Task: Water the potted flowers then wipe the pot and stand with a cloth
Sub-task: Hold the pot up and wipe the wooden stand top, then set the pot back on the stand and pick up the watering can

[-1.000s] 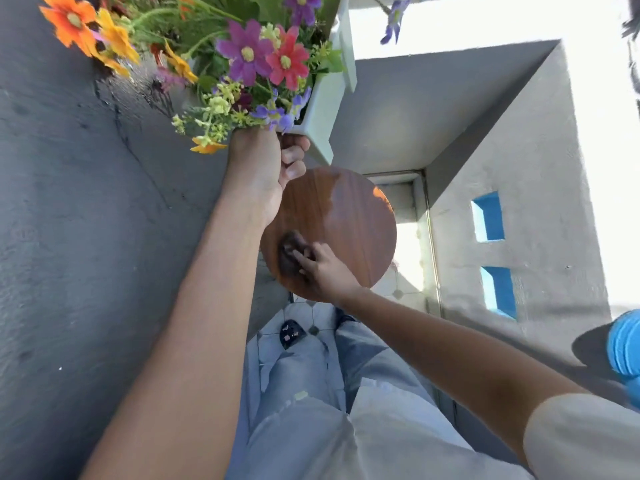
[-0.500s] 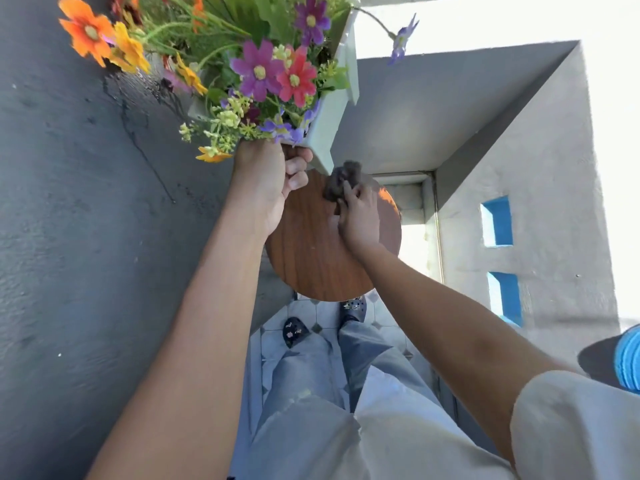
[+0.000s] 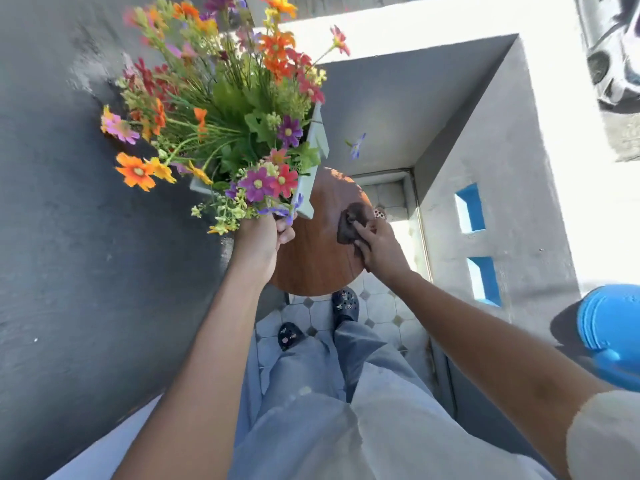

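Note:
A pale green pot (image 3: pixel 309 188) full of orange, pink and purple flowers (image 3: pixel 221 109) is lifted and tilted over the left side of a round brown wooden stand (image 3: pixel 311 258). My left hand (image 3: pixel 261 239) grips the pot's near lower edge from below, partly hidden by blooms. My right hand (image 3: pixel 379 249) presses a dark brown cloth (image 3: pixel 351 221) flat on the stand's right rim.
A dark grey wall (image 3: pixel 86 271) runs close along the left. A grey parapet with blue openings (image 3: pixel 485 237) closes the right side. A blue watering can (image 3: pixel 609 334) sits on the parapet at far right. Tiled floor and my feet (image 3: pixel 317 320) lie below the stand.
My right hand slid the cloth from the stand's near side to its far edge, then to its right rim. My left hand kept the pot lifted; the view tipped up, showing more flowers.

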A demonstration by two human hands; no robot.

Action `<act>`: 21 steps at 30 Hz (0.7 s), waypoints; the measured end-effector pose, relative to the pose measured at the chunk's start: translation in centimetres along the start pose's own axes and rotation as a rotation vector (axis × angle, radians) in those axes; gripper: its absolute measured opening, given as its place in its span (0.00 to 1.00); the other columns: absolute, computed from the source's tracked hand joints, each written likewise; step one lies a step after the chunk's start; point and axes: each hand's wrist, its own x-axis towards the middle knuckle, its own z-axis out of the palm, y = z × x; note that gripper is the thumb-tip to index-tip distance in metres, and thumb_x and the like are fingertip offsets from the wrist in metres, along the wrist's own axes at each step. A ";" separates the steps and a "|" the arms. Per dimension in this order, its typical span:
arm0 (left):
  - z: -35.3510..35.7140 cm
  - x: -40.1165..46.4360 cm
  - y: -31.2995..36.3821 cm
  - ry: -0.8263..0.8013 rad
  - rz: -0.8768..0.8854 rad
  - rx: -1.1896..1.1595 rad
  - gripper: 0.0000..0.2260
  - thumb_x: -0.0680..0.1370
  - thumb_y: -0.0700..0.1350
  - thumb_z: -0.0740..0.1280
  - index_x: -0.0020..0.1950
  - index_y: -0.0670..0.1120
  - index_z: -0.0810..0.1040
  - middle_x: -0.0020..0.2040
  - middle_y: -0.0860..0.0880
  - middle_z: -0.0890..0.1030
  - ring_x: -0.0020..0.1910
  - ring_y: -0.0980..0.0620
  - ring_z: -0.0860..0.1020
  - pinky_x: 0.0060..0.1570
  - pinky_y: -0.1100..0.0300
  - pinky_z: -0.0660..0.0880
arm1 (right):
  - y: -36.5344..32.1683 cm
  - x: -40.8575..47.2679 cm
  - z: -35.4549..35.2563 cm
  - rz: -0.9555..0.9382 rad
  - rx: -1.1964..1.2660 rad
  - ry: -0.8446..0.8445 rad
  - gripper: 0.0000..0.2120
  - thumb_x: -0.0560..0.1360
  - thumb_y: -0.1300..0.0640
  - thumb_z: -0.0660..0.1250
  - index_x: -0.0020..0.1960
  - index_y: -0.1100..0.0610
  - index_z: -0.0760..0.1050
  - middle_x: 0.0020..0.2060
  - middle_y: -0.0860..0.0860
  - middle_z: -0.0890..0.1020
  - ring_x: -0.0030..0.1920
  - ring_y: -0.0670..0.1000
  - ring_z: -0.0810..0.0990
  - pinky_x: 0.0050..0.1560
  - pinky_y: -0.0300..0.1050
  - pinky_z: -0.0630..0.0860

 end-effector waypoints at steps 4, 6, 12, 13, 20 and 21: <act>0.6 -1.3 -2.8 0.062 -0.089 -0.001 0.18 0.77 0.30 0.43 0.36 0.44 0.67 0.34 0.45 0.71 0.29 0.53 0.62 0.24 0.65 0.58 | 0.3 -4.7 0.2 -0.114 0.033 -0.127 0.16 0.77 0.61 0.68 0.65 0.59 0.79 0.56 0.63 0.77 0.52 0.64 0.75 0.53 0.54 0.76; 1.0 -1.7 -4.3 0.071 -0.115 0.003 0.18 0.76 0.30 0.43 0.37 0.43 0.69 0.34 0.44 0.70 0.29 0.53 0.62 0.23 0.65 0.58 | 0.2 -6.3 -0.3 -0.047 0.054 -0.146 0.17 0.78 0.60 0.67 0.66 0.58 0.78 0.57 0.62 0.76 0.55 0.62 0.75 0.58 0.52 0.74; 2.0 -2.8 -8.9 0.080 -0.222 0.032 0.17 0.75 0.30 0.43 0.50 0.42 0.68 0.35 0.47 0.66 0.24 0.56 0.62 0.25 0.64 0.57 | -1.9 -7.1 -0.9 0.346 0.340 -0.041 0.17 0.77 0.57 0.69 0.65 0.59 0.79 0.53 0.58 0.80 0.54 0.56 0.78 0.55 0.42 0.69; 2.3 -3.3 -9.4 0.062 -0.223 0.047 0.16 0.75 0.30 0.44 0.48 0.42 0.68 0.34 0.48 0.66 0.23 0.57 0.62 0.28 0.63 0.57 | -2.6 -7.3 -1.2 0.417 0.416 0.013 0.16 0.77 0.56 0.69 0.64 0.59 0.80 0.53 0.57 0.81 0.53 0.55 0.78 0.53 0.41 0.68; 4.5 -5.7 -11.1 -0.027 -0.310 0.031 0.19 0.80 0.34 0.45 0.35 0.48 0.66 0.29 0.51 0.65 0.25 0.55 0.61 0.24 0.68 0.59 | -4.9 -11.3 -2.2 0.780 0.947 0.367 0.12 0.77 0.58 0.69 0.59 0.59 0.83 0.48 0.54 0.85 0.46 0.52 0.81 0.52 0.48 0.78; 4.8 -6.0 -11.5 -0.038 -0.331 0.034 0.19 0.80 0.35 0.46 0.35 0.49 0.66 0.28 0.52 0.66 0.25 0.55 0.61 0.21 0.69 0.59 | -5.0 -12.3 -2.3 0.808 0.965 0.381 0.12 0.76 0.57 0.70 0.58 0.57 0.83 0.48 0.53 0.85 0.47 0.52 0.81 0.53 0.51 0.79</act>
